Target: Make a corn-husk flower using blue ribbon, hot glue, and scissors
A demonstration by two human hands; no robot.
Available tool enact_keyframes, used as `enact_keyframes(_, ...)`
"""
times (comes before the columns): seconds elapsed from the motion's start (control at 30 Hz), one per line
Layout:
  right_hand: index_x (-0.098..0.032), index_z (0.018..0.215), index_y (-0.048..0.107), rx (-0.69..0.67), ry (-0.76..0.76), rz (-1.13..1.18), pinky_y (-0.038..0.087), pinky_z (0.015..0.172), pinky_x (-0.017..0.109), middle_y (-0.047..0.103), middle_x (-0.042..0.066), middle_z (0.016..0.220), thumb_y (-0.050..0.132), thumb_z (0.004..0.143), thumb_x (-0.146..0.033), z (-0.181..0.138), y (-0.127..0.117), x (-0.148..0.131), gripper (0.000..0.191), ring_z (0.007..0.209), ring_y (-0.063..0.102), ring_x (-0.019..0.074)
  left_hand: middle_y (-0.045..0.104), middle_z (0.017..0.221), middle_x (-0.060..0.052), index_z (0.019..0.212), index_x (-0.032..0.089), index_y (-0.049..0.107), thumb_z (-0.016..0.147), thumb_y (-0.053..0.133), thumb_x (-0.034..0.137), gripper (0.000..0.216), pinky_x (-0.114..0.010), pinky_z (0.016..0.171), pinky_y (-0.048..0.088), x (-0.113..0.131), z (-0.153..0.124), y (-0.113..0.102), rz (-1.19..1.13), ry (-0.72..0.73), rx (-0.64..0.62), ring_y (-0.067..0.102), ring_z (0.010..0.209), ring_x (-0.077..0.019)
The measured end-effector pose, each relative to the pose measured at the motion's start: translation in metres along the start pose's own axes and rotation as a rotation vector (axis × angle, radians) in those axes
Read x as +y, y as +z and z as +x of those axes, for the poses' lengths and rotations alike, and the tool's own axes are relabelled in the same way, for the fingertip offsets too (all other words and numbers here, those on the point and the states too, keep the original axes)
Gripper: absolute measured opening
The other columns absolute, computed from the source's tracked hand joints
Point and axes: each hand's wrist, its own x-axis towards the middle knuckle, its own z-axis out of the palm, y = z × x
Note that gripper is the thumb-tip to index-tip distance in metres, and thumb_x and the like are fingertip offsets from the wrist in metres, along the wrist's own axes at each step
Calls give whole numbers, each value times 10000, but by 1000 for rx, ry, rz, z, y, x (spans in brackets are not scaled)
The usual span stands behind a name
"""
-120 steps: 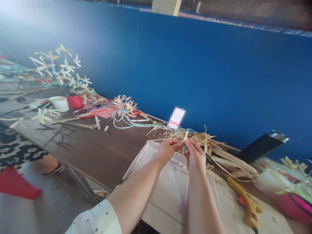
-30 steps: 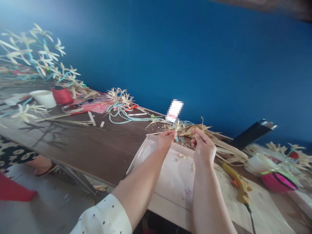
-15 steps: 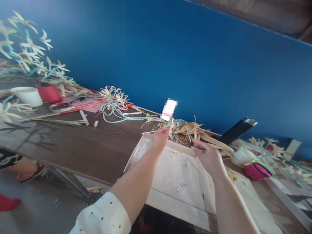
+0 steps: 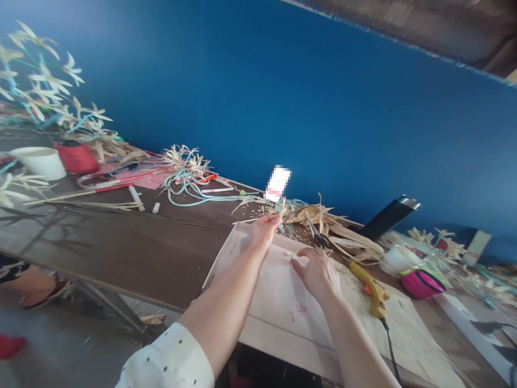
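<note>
My left hand [image 4: 264,228] is raised over the far edge of a pale cardboard sheet [image 4: 283,302], its fingers pinched on a thin straw-coloured strip [image 4: 281,207] that sticks up. My right hand [image 4: 315,269] rests low on the cardboard, fingers closed on a small pale scrap [image 4: 294,254]. Black-handled scissors [image 4: 319,235] lie just beyond it on a heap of dried husk strips [image 4: 335,226]. A yellow glue gun [image 4: 371,288] lies to the right of my right hand.
The long dark table [image 4: 121,242] carries straw flowers [image 4: 183,159], light blue ribbon [image 4: 194,194], a white cup [image 4: 38,161], a red pot [image 4: 76,156], a black flask [image 4: 388,218] and a pink bowl [image 4: 422,283]. A blue wall [image 4: 283,108] backs it. Another person's foot [image 4: 36,283] shows at the left.
My right hand has let go of the scissors, which now lie on the husk heap, and has dropped onto the cardboard by a small scrap. The left hand keeps its strip.
</note>
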Motion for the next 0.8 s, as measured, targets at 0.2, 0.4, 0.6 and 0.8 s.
enact_keyframes(0.2, -249, 763, 676, 17, 25, 118, 360, 570, 268, 603, 41, 923, 521, 767, -333, 10, -9, 8, 176, 759, 580, 181, 631, 647, -39, 731, 146, 687, 639, 696, 294, 174, -245, 549, 382, -1, -1, 0, -18, 13, -19, 525, 577, -110)
enact_keyframes(0.4, -202, 734, 663, 150, 264, 765, 331, 454, 241, 608, 4, 599, 650, 647, -419, 23, -39, 18, 234, 522, 537, 147, 620, 636, -41, 729, 132, 687, 627, 696, 281, 180, -237, 536, 368, -1, -1, 2, 9, -1, -8, 491, 542, -90)
enact_keyframes(0.6, -157, 705, 621, 71, 383, 1541, 222, 332, 166, 676, 57, 753, 748, 531, -316, 44, -38, -23, 268, 424, 466, 65, 635, 662, -38, 758, 134, 698, 598, 728, 340, 262, -230, 579, 397, 10, -10, 1, -28, -12, -64, 529, 595, -94)
enact_keyframes(0.8, -146, 727, 609, 46, 422, 1695, 234, 310, 144, 669, 37, 699, 756, 515, -281, 64, -17, -42, 292, 403, 466, 51, 619, 616, -27, 742, 126, 698, 537, 769, 352, 313, -234, 561, 401, 11, -11, 4, -134, -62, -119, 505, 534, -79)
